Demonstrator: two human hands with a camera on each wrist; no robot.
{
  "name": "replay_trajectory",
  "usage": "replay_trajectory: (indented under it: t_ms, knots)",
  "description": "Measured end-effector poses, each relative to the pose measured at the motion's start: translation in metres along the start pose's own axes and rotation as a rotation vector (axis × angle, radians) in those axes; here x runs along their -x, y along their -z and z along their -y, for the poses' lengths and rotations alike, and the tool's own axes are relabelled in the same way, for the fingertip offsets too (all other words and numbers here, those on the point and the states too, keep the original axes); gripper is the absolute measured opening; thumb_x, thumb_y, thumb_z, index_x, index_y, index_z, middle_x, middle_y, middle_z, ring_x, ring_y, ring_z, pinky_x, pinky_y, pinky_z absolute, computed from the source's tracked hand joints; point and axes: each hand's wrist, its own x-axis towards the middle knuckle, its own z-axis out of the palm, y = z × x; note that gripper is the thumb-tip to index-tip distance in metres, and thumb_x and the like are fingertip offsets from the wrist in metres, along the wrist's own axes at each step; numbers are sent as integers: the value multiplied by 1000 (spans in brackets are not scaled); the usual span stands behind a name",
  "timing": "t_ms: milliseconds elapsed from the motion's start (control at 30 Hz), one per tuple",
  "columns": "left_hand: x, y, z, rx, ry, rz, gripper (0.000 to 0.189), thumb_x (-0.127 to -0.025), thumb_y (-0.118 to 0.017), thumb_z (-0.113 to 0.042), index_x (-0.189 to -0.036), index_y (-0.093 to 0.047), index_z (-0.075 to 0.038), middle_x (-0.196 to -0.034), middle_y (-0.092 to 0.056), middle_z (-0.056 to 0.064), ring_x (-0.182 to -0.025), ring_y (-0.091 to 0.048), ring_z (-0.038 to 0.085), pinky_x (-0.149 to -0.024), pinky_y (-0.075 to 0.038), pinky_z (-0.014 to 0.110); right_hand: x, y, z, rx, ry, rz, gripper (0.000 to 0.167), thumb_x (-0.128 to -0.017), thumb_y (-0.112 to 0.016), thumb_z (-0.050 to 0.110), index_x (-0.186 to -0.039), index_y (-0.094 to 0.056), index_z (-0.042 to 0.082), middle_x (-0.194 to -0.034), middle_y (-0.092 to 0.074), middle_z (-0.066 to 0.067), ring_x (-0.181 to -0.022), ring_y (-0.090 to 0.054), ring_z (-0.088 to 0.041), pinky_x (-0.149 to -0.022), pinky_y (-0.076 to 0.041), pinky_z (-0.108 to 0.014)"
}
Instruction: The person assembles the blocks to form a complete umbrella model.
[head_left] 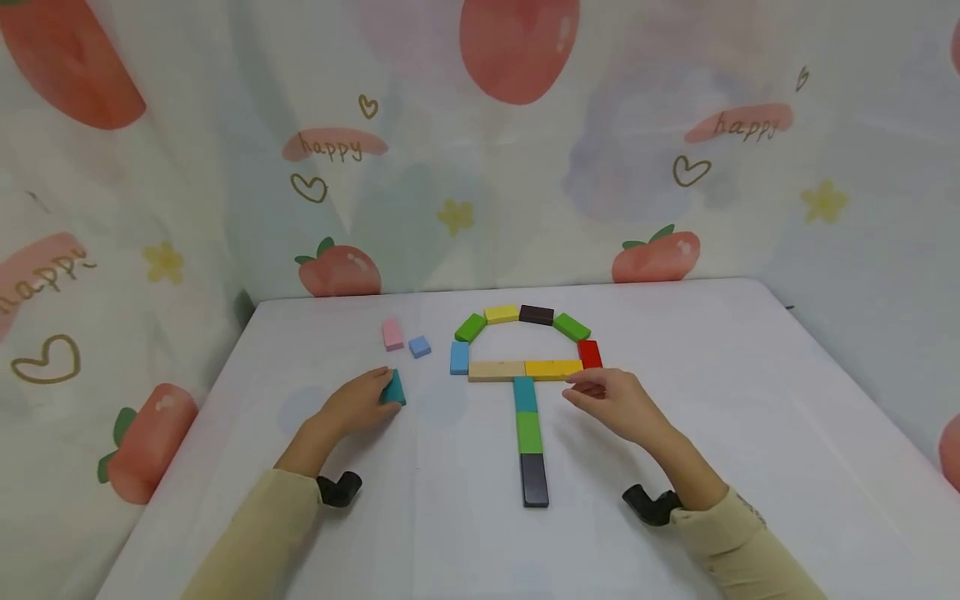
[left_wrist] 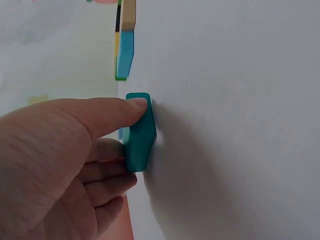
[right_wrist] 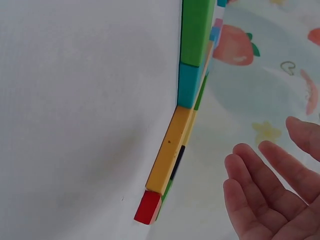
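My left hand [head_left: 351, 404] pinches a teal block [left_wrist: 140, 135] between thumb and fingers, left of the laid-out shape. In the left wrist view the block has slanted faces, and the fingers hide part of it. My right hand [head_left: 617, 403] holds nothing; its fingers are relaxed close to the right end of the yellow bar [head_left: 551, 370]. That bar lies end to end with a tan bar [head_left: 497, 372]. Beneath their joint runs a column of a teal piece [head_left: 526, 395], a green piece [head_left: 529, 432] and a black piece [head_left: 534, 480].
An arch over the bars has a light blue block [head_left: 459, 358], green blocks, a yellow block [head_left: 502, 314], a dark block [head_left: 536, 315] and a red block [head_left: 590, 354]. A pink block [head_left: 392, 334] and small blue block [head_left: 420, 347] lie at left. Patterned cloth [head_left: 495, 242] backs the table.
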Motion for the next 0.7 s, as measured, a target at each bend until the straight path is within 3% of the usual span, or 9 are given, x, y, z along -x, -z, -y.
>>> replay_trajectory:
  t_ms: [500,700]
  knots:
    - [32,-17,-53,-41,-83,-19,62,-83,-68,-33,-128,-50,5,-130,-49,16,-121,-45,28,-98,-38,40,13,-15,12,-23,61,47,30,-87,-65,18,-110,-64,0,-92,-65,-4,-84,-59,-20,-72,-52,-30]
    - [46,-31,-72,-71,-172,-30,62,-82,-68,-37,-127,-52,3,-129,-51,13,-119,-47,27,-95,-40,38,18,-23,17,18,88,78,28,-87,-64,18,-109,-65,1,-92,-65,-2,-87,-60,-20,-75,-52,-33]
